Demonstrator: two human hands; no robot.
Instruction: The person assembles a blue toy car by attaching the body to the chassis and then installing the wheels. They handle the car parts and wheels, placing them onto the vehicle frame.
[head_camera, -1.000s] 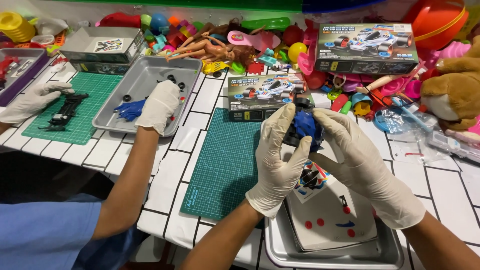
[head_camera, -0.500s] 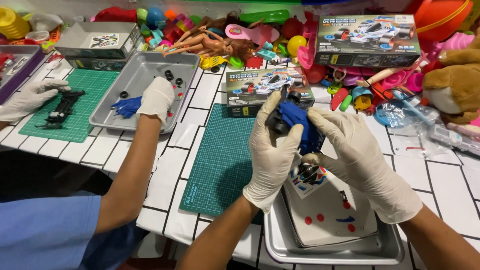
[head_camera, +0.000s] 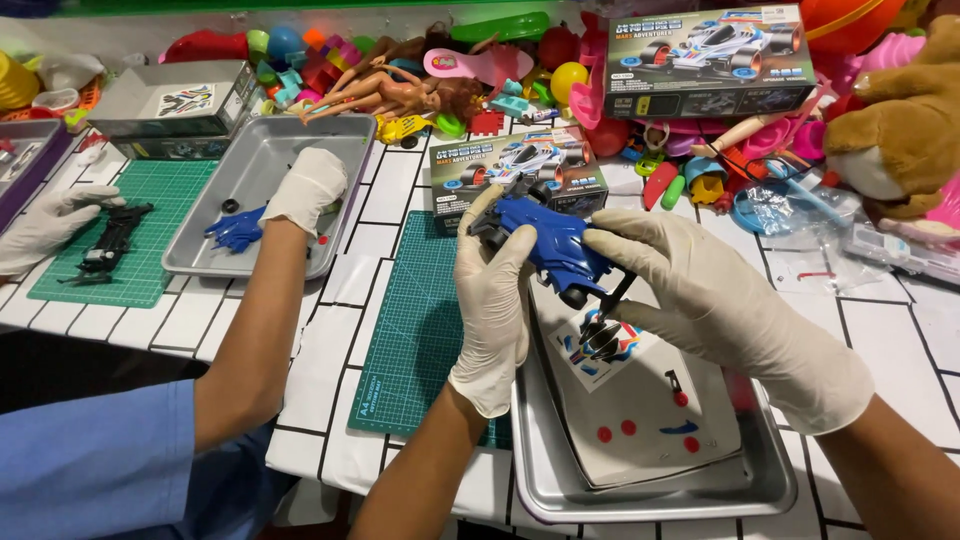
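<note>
My left hand (head_camera: 495, 300), in a white glove, grips the blue toy racing car (head_camera: 552, 245) from the left side, above the edge of a green cutting mat (head_camera: 415, 330). My right hand (head_camera: 700, 295), also gloved, holds the car's right side, and a thin black tool sticks down from between its fingers toward a black wheel part (head_camera: 600, 340). Below the hands a metal tray (head_camera: 660, 485) holds a white sticker sheet (head_camera: 650, 410) with red and blue stickers.
A co-worker's gloved hands (head_camera: 305, 185) reach into a second metal tray (head_camera: 265, 190) with a blue part and onto a black chassis (head_camera: 110, 240) on another green mat. Toy car boxes (head_camera: 515, 165), dolls, a plush toy (head_camera: 905, 120) and plastic toys crowd the back.
My hands have brought the blue car lower and turned it, so its body lies more level over the tray. The co-worker's hand stays in the other tray.
</note>
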